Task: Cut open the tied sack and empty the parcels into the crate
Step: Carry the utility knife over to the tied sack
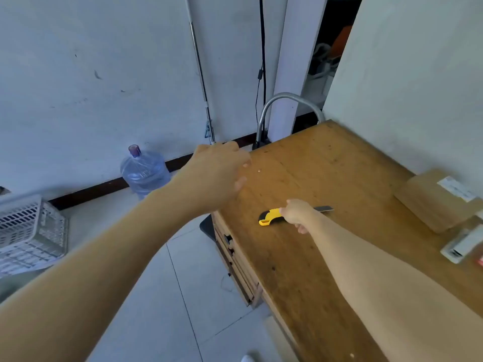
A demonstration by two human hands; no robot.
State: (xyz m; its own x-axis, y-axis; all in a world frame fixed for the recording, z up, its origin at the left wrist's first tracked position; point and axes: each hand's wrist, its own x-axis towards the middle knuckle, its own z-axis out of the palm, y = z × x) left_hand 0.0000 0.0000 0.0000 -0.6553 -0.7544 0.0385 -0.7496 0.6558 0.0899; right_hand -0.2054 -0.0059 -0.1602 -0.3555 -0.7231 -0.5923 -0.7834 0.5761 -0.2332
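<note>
A yellow and black utility knife [270, 216] lies on the wooden table [326, 178], blade end pointing right. My right hand [296, 214] rests over its middle with fingers curled around it. My left hand [219, 173] hovers above the table's left corner, fingers loosely apart, holding nothing. A white slatted plastic crate [28, 231] stands on the floor at the far left. No sack shows in this view.
A cardboard parcel with a label [439, 199] lies at the table's right edge, with a white device [462, 244] in front of it. A large water bottle [143, 171] stands on the floor by the wall. A bent metal pipe [285, 100] rises behind the table.
</note>
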